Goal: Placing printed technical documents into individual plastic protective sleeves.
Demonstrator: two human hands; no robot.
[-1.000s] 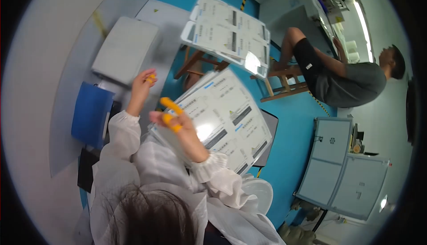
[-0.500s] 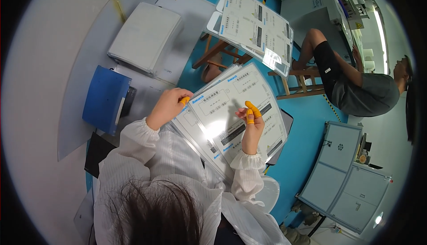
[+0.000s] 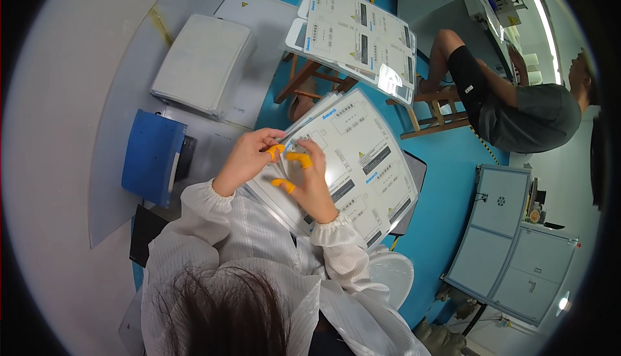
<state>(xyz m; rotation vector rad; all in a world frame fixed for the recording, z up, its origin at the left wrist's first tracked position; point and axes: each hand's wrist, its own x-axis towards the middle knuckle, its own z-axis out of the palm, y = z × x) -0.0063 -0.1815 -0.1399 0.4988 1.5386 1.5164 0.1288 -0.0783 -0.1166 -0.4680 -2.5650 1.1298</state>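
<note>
A stack of printed white sheets (image 3: pixel 375 126), with label layouts in black and blue, lies in front of me. At its left edge, my left hand (image 3: pixel 244 160) pinches the border of the top sheet, with a yellow finger cot on its thumb. My right hand (image 3: pixel 312 188) is just over the left part of the same sheet. Its thumb and forefinger wear yellow cots and are spread apart, with nothing visible between them. The fingertips of both hands are close together near the sheet's left edge.
Beyond the stack, more printed sheets (image 3: pixel 352 29) rest on a wooden stool (image 3: pixel 307 78). A white box (image 3: pixel 204 65) and a blue device (image 3: pixel 152 155) stand at left. A seated person (image 3: pixel 517 104) is at right, near grey cabinets (image 3: pixel 485 226). A white bin (image 3: pixel 394 275) stands beside me.
My right hand has moved left across the sheet toward my left hand, and its thumb and forefinger have parted. My left hand stays at the sheet's left edge. The view has shifted slightly.
</note>
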